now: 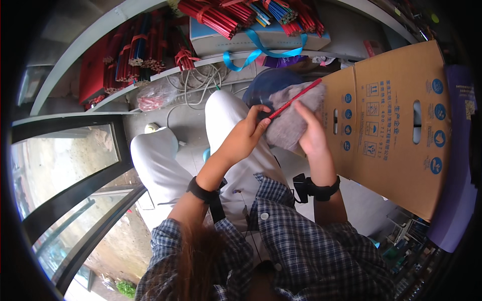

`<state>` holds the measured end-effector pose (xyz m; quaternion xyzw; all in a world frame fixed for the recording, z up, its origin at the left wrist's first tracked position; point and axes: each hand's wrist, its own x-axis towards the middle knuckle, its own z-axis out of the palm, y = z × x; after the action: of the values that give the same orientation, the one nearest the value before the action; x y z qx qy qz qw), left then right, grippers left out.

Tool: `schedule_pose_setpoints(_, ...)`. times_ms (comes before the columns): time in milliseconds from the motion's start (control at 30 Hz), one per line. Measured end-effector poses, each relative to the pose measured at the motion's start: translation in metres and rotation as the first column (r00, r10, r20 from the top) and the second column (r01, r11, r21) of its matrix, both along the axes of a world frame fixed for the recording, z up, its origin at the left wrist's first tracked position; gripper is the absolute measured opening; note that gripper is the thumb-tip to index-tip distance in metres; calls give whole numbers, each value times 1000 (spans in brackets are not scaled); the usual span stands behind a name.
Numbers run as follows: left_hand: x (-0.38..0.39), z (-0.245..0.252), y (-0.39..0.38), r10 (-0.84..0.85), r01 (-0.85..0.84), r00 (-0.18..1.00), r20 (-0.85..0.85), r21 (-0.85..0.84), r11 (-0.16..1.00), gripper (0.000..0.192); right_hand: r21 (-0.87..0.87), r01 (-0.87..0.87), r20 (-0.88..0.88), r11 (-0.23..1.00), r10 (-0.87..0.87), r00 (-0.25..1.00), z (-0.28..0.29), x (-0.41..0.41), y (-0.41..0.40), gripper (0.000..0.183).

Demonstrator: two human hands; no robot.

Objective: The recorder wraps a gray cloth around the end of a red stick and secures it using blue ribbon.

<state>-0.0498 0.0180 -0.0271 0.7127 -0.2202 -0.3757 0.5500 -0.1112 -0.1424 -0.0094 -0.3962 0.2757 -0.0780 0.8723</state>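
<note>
My left hand (pixel 241 137) pinches one end of a slim red pencil (pixel 292 101) between thumb and fingers. The pencil slants up to the right, across a fluffy grey cloth (pixel 289 129). My right hand (pixel 313 131) holds this cloth from its right side, with the thumb along the top; its other fingers are hidden by the cloth. Behind the cloth, a dark blue rounded object (pixel 269 84) is partly covered. Both hands are above my right knee, and each wrist wears a black strap.
A cardboard box (pixel 391 75) with printed writing stands at the right. Bundles of red pencils (pixel 220 22) rest on a blue-and-white box (pixel 233 43); more pencil bundles (pixel 139 49) fill the shelf at upper left. Below are grey cables (pixel 197 84) and a clear plastic bag (pixel 158 96). A window frame (pixel 83 180) borders the left.
</note>
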Motion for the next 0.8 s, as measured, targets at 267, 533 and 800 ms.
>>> schedule_pose_setpoints(267,17,-10,-2,207,-170,965,159,-219,961,48,-543,-194,-80,817,179,981,3,6,3,40)
schedule_pose_setpoints(533,39,22,-24,229,-108,945,234,-440,892,21,-821,-301,-156,484,318,935,6,10,9,55)
schedule_pose_setpoints(800,41,3,-20,349,-365,928,-133,-514,776,16,-901,-421,-406,105,138,903,3,3,-13,48)
